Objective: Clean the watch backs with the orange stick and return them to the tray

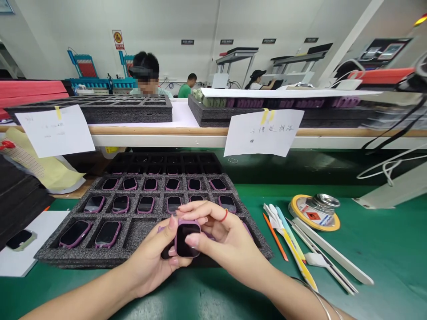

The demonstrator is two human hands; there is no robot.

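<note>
A purple-framed smartwatch case [183, 245] with a black screen is held upright between both hands, screen facing me. My left hand [151, 255] is closed on its left side, thumb at the upper left edge and fingers underneath. My right hand [233, 235] grips it from the right, thumb lying on the screen and fingers over the top edge. Another dark, purple-edged piece shows behind it at the left, mostly hidden by my fingers. Under and beyond the hands lies a black foam tray [136, 233] with several purple watch cases [108, 234] in its pockets.
At right lie an orange stick [275, 238], brushes [296, 251], white tweezers [336, 253] and a yellow-rimmed round tin [313, 214]. A green-framed watch case [20, 240] rests on white paper at left. A shelf [160, 138] with foam trays crosses ahead; people sit beyond.
</note>
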